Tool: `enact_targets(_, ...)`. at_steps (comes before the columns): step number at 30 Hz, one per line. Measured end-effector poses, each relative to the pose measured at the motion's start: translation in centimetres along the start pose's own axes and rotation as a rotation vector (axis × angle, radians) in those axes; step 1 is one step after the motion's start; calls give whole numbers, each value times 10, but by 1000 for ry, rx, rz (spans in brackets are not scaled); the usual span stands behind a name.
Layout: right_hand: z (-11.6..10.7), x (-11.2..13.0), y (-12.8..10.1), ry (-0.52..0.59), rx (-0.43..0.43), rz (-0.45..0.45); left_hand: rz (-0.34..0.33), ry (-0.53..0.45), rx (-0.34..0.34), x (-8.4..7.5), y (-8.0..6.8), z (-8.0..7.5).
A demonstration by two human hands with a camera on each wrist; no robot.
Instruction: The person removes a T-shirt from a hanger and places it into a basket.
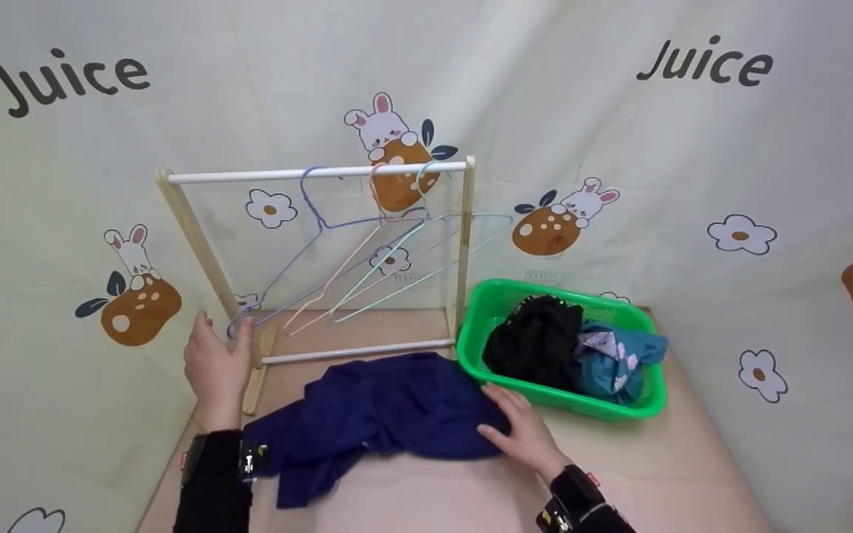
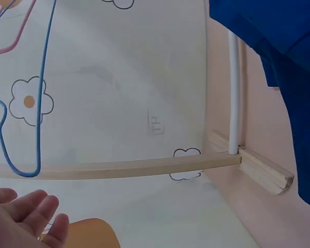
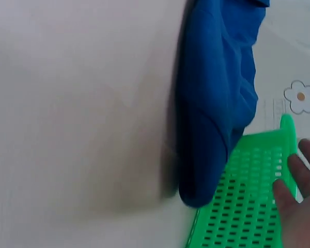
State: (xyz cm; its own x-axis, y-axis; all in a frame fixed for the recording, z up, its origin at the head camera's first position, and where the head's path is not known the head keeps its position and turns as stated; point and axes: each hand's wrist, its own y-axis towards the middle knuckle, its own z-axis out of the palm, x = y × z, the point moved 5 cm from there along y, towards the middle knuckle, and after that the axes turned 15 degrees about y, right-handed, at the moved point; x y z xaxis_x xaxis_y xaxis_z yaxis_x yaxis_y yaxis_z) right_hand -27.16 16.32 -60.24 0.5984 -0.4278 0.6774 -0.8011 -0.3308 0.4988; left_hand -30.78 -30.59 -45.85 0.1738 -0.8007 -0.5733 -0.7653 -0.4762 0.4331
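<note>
A navy blue garment (image 1: 397, 403) lies crumpled on the table in front of a small wooden rack. My right hand (image 1: 523, 429) is at the garment's right end, fingers extended beside the green basket. In the right wrist view that hand (image 3: 302, 201) shows spread fingers with nothing between them. My left hand (image 1: 215, 366) is raised by the rack's left post, near the lower corner of a blue hanger (image 1: 278, 275). The left wrist view shows its fingers (image 2: 39, 209) relaxed just below the hanger's end. Pink (image 1: 336, 275) and light teal (image 1: 378, 275) hangers hang farther right.
The rack's white top bar (image 1: 249, 176) carries the hangers, with a lower white bar (image 1: 360, 351) near the table. A green basket (image 1: 482, 311) at the right holds a black garment (image 1: 537, 337) and a teal printed one (image 1: 611, 370). Printed curtains (image 1: 693, 163) surround the table.
</note>
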Motion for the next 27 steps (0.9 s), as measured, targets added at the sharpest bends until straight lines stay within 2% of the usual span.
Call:
enact_targets(6, 20, -6, 1, -12, 176, 161, -37, 93, 175, 13, -17, 19)
enact_targets(11, 32, -15, -1, -12, 302, 315, -13, 164, 291, 19, -35, 34)
enact_targets(13, 37, -17, -3, -26, 336, 344, -1, 185, 325, 21, -42, 40)
enact_targets(17, 45, -17, -5, -119, 359, 332, 13, 215, 361, 25, -52, 51)
enact_targets(22, 53, -15, -4, -264, 323, 293, 37, 250, 371, 25, -59, 58)
enact_targets(27, 59, -14, -4, -326, 285, 286, 55, 247, 381, 26, -66, 65)
